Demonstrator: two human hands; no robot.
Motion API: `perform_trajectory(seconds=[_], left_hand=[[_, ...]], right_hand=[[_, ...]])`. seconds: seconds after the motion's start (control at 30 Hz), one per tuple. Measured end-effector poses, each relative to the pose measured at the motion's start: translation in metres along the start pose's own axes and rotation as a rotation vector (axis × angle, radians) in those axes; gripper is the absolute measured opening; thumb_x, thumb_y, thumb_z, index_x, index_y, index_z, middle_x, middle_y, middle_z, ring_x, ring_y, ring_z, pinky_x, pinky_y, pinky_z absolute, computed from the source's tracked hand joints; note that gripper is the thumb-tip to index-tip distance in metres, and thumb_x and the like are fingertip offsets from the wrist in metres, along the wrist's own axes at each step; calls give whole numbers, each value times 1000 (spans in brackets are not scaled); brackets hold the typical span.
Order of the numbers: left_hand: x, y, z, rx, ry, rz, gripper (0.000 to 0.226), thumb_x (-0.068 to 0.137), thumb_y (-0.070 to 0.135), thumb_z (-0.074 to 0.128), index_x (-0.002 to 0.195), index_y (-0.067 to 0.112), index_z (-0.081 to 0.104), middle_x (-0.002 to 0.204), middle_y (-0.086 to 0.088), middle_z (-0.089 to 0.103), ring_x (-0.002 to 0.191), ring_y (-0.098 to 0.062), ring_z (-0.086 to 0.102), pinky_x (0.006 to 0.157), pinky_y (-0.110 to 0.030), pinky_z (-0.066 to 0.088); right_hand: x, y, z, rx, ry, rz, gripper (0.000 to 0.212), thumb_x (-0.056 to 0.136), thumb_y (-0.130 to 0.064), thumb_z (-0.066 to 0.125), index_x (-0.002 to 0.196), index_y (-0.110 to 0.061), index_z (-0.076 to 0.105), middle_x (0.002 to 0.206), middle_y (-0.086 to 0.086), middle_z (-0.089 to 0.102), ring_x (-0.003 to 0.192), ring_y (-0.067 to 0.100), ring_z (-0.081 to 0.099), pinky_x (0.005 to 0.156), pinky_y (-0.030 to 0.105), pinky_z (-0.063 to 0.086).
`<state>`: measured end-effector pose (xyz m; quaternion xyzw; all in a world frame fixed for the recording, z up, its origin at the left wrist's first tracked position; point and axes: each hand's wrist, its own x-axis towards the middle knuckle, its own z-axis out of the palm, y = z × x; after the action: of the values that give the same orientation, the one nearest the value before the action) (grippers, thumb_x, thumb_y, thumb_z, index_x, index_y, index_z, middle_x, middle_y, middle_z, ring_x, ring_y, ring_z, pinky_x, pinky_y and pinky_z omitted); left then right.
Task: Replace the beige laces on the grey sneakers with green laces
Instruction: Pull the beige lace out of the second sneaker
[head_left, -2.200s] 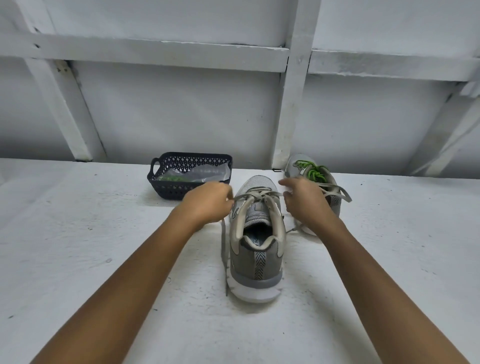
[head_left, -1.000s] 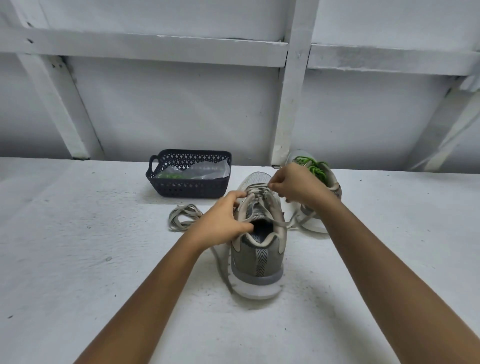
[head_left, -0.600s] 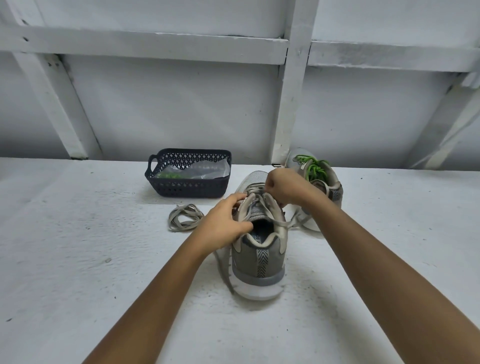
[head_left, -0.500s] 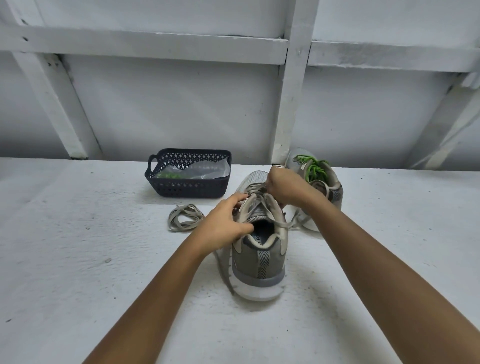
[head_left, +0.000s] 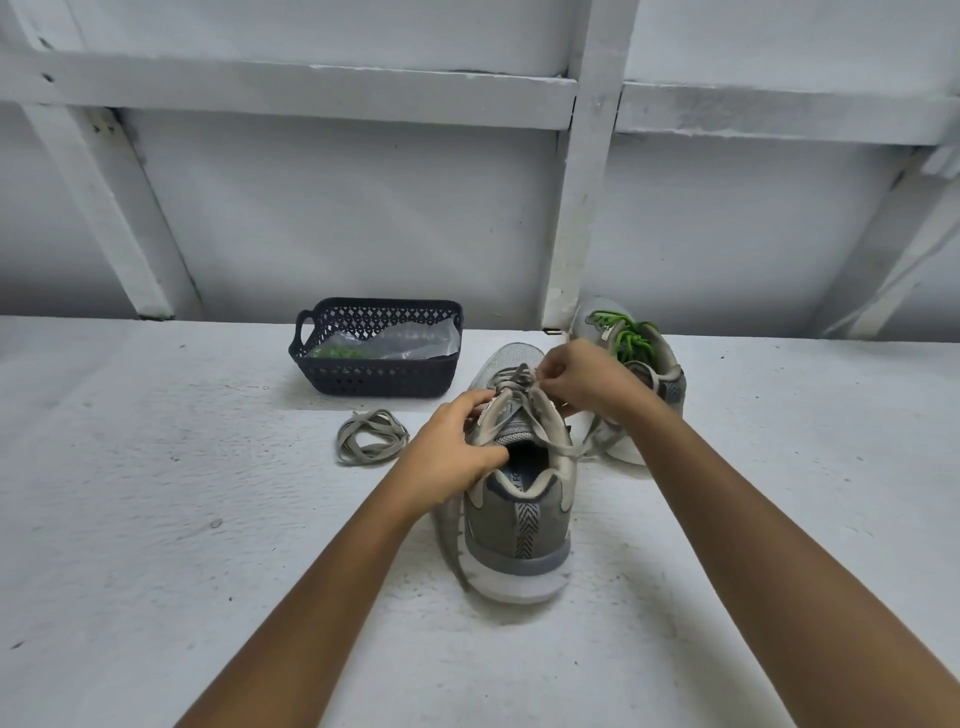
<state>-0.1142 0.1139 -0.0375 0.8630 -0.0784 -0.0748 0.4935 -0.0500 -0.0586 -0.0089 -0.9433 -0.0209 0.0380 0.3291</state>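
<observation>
A grey near sneaker (head_left: 519, 519) stands upright at the middle of the white surface (head_left: 156, 519), heel toward the viewer and toe pointing to 12 o'clock. Its beige lace (head_left: 511, 387) is threaded only through the eyelets nearest the toe. One tail trails down the shoe's left side to the surface by the heel, and the other runs off toward 2 o'clock.

The left hand (head_left: 452, 452) grips the near sneaker's left collar, fingers curled over the eyelet edge and thumb at the mouth of the shoe. The right hand (head_left: 582, 379) comes in from 2 o'clock and pinches the beige lace at the top of the lacing, fingertips closed on it.

At 1 o'clock the far sneaker (head_left: 639, 374) stands just behind the right wrist, already carrying a green lace (head_left: 626, 335). Its toe sits close to the foot of a white post (head_left: 576, 182) where the surface meets the wall (head_left: 363, 218).

At 10 o'clock a dark basket (head_left: 374, 379) sits near that back edge, with a plastic bag (head_left: 410, 343) and something green inside. A narrow gap lies between its right wall and the near sneaker's toe. A loose beige lace (head_left: 370, 435) lies coiled at 9 o'clock, just in front of the basket and apart from the left hand.

The surface runs wide toward 3 o'clock and from 6 round to 9 — both forearms cross it from the near edge.
</observation>
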Motion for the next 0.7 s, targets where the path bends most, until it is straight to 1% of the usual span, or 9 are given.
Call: perform_trajectory(seconds=[0.13, 0.2, 0.27, 0.3, 0.37, 0.4, 0.5, 0.6, 0.7], left_hand=[[1, -1, 1, -22, 3, 0, 68, 70, 24, 64, 135, 28, 46, 127, 1, 55, 111, -12, 55, 91, -27, 44], [0, -1, 1, -25, 2, 3, 71, 65, 27, 62, 134, 29, 46, 125, 2, 56, 109, -12, 56, 90, -27, 45], [0, -2, 1, -31, 1, 2, 75, 59, 31, 57, 134, 30, 47, 123, 4, 57, 107, -10, 57, 90, -28, 47], [0, -2, 1, -34, 4, 2, 76, 58, 31, 57, 133, 30, 47, 123, 5, 57, 106, -10, 58, 90, -29, 47], [0, -3, 1, -38, 11, 1, 75, 58, 31, 56, 133, 31, 47, 123, 5, 57, 106, -10, 58, 91, -30, 47], [0, -3, 1, -37, 12, -2, 75, 58, 31, 56, 133, 31, 48, 123, 5, 57, 106, -10, 57, 92, -30, 47], [0, -3, 2, -41, 17, -1, 70, 63, 29, 60, 132, 31, 48, 124, 5, 57, 108, -11, 57, 92, -31, 47], [0, -4, 2, -37, 19, 1, 67, 64, 29, 60, 130, 31, 49, 125, 5, 57, 110, -11, 56, 94, -33, 46], [0, -5, 3, -43, 24, 13, 57, 70, 23, 63, 125, 31, 51, 121, 6, 59, 107, -11, 56, 89, -28, 45]], right_hand=[[5, 0, 4, 45, 117, 42, 13, 95, -5, 42, 99, 1, 52, 94, 24, 65, 80, 36, 66, 70, 49, 58], [7, 0, 5, 87, 152, 77, 15, 97, -9, 40, 103, 1, 48, 95, 25, 64, 81, 36, 66, 69, 49, 58], [7, 1, 4, 124, 141, 106, 25, 99, -17, 43, 96, 4, 56, 87, 21, 67, 75, 32, 67, 66, 43, 59], [6, 1, 3, 144, 108, 112, 30, 99, -20, 46, 89, 4, 60, 79, 16, 67, 69, 27, 67, 61, 34, 59], [0, 2, 3, 138, 41, 109, 29, 95, -20, 54, 82, 4, 65, 66, 8, 63, 57, 17, 62, 51, 19, 53], [-2, 4, 3, 129, 23, 98, 25, 93, -17, 58, 84, 5, 67, 65, 7, 62, 56, 16, 61, 53, 19, 54], [-1, 5, 2, 95, 77, 59, 17, 91, -6, 56, 83, 4, 66, 75, 15, 67, 69, 27, 69, 72, 37, 59], [6, 3, -4, 95, 249, 30, 18, 91, 2, 42, 83, 4, 58, 79, 23, 68, 68, 32, 70, 67, 47, 59], [6, 0, -10, 53, 303, 28, 23, 95, -6, 42, 88, 8, 59, 77, 25, 68, 66, 34, 69, 67, 47, 58]])
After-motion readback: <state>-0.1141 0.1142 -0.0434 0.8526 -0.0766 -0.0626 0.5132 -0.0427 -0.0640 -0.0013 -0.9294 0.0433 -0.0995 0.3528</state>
